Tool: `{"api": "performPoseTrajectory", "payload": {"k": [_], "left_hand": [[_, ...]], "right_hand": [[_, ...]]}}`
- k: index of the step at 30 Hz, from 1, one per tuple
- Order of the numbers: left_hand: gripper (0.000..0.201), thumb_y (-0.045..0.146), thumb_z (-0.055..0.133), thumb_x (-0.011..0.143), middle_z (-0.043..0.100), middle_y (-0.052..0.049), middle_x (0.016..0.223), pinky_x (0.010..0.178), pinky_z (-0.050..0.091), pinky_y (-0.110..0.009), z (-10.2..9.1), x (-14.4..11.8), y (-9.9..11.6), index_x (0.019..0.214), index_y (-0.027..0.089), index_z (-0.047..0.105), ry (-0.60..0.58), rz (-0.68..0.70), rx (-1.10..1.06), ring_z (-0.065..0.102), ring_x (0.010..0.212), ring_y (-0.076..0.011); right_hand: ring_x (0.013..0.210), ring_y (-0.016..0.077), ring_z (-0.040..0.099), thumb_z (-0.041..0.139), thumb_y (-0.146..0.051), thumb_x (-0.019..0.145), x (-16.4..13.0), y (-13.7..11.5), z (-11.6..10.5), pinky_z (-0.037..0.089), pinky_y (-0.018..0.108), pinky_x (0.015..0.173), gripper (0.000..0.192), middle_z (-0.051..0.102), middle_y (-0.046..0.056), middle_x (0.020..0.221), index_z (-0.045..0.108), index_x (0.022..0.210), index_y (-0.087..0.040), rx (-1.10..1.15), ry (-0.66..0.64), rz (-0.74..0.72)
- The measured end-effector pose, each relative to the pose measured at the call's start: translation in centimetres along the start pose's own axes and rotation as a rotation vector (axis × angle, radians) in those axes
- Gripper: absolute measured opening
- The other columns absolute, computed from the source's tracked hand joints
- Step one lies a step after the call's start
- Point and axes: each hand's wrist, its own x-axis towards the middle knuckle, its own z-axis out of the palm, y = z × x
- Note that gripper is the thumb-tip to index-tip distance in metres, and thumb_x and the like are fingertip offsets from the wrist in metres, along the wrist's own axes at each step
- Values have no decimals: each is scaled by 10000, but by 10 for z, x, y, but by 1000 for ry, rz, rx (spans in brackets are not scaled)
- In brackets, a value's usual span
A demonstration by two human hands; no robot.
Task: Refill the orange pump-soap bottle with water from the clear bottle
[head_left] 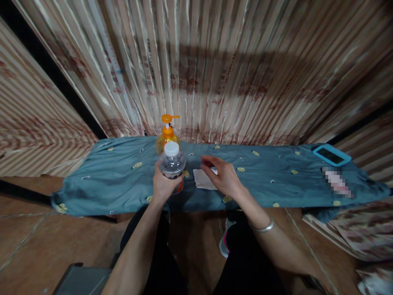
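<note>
— Where do your hands stand?

— Your left hand (pixel 162 184) is wrapped around a clear plastic bottle (pixel 172 166), upright on the blue-grey cloth (pixel 116 180); its white cap (pixel 171 148) is on. Your right hand (pixel 222 176) rests, fingers loosely curled, on a white tissue (pixel 202 179) just beside the bottle (whether it pinches the tissue, I cannot tell).

— How far along does it look?

— Early, I'd judge: cap not off, and the orange pump dispenser (pixel 167 135) behind the bottle is untouched.

— Any writing?

— The bottle's label is hidden by your fingers. Nothing legible on the teal-cased phone (pixel 331 155) far right.
</note>
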Motion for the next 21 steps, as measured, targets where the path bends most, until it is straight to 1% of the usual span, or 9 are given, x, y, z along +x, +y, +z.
{"api": "performPoseTrajectory", "payload": {"k": [1, 3, 5, 6, 8, 11, 13, 17, 21], "left_hand": [[812, 282, 855, 500, 712, -113, 1089, 919, 565, -423, 0, 0, 0, 1213, 162, 486, -7, -7, -6, 701, 1041, -300], [823, 288, 861, 495, 711, -112, 1086, 909, 568, -427, 0, 0, -1, 1213, 168, 478, -15, -23, -21, 705, 1024, -297], [808, 297, 866, 487, 710, -110, 1068, 896, 572, -430, 0, 0, -2, 1187, 170, 483, -17, -35, -34, 707, 1010, -298], [791, 302, 867, 484, 709, -109, 1054, 891, 573, -432, 0, 0, -3, 1166, 170, 489, -20, -37, -38, 706, 1007, -300], [752, 312, 864, 488, 706, -107, 1036, 886, 574, -435, 0, 1, -3, 1130, 171, 496, -26, -38, -41, 702, 1011, -304], [761, 315, 864, 486, 699, -110, 1047, 875, 577, -432, 1, 1, -2, 1133, 170, 490, -20, -45, -39, 702, 1001, -300], [785, 311, 869, 473, 699, -108, 1054, 861, 584, -422, 2, 0, -1, 1144, 172, 487, -8, -52, -41, 707, 980, -292], [778, 311, 864, 485, 712, -97, 1021, 825, 596, -394, 1, 0, 0, 1154, 168, 493, -20, -48, -59, 721, 934, -277], [795, 326, 865, 478, 722, -89, 986, 813, 596, -392, 0, -1, 4, 1168, 172, 502, -19, -77, -45, 725, 929, -286]], "right_hand": [[924, 195, 689, 586, -223, 955, 10, -21, -5, 519, 289, 861, 268, 731, 78, 1005, 634, 1179, -84, -15, 12, -145], [906, 249, 671, 531, -260, 988, 32, -60, -13, 516, 346, 811, 282, 716, 97, 971, 622, 1168, -62, -212, -17, -311], [950, 309, 647, 464, -427, 1008, 53, -93, -14, 497, 367, 699, 433, 688, 147, 999, 595, 1194, -59, -507, -37, -300], [903, 319, 649, 407, -561, 989, 63, -105, -12, 474, 360, 637, 571, 679, 163, 950, 594, 1171, -53, -594, -66, -271], [869, 320, 662, 277, -625, 990, 78, -119, -5, 448, 353, 625, 732, 672, 193, 909, 568, 1181, 19, -678, -180, -255], [857, 302, 684, 272, -565, 1021, 94, -120, 8, 453, 355, 661, 680, 685, 161, 829, 671, 963, -18, -671, -259, -344], [895, 299, 692, 284, -487, 1049, 100, -115, 16, 467, 362, 689, 618, 710, 156, 865, 698, 916, -49, -664, -277, -343], [972, 295, 679, 266, -225, 1066, 101, -103, 22, 488, 394, 745, 447, 716, 138, 1012, 680, 1085, -56, -682, -390, -317], [918, 311, 688, 161, -126, 1038, 98, -93, 23, 514, 423, 679, 496, 712, 137, 993, 633, 1181, -76, -745, -371, -459]]}}
